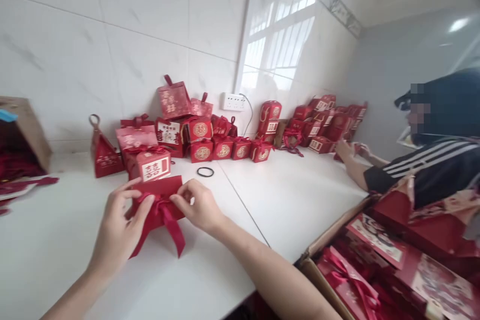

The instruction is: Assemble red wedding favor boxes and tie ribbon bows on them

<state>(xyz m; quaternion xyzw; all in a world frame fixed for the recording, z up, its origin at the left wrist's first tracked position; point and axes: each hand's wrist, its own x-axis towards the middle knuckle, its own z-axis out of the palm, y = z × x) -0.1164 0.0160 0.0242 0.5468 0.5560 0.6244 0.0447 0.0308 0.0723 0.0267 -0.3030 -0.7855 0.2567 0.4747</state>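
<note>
A small red box (173, 183) sits on the white table, with a crimson ribbon (170, 225) tied in a bow across it and its tails hanging over the front. My left hand (122, 215) is at the box's left side, thumb and fingers closed on the ribbon's left part. At the right side, my right hand (197, 205) pinches the ribbon's right part between thumb and fingers. Just behind stands a red box with a white label (155, 169). A black ring-shaped band (205, 172) lies on the table beyond my right hand.
Red gift boxes (202, 152) line the tiled wall, below a power strip (234, 102). A cardboard box (32, 135) stands at the left; an open carton (309, 260) of red boxes is at the lower right. Another person (423, 160) works at the right.
</note>
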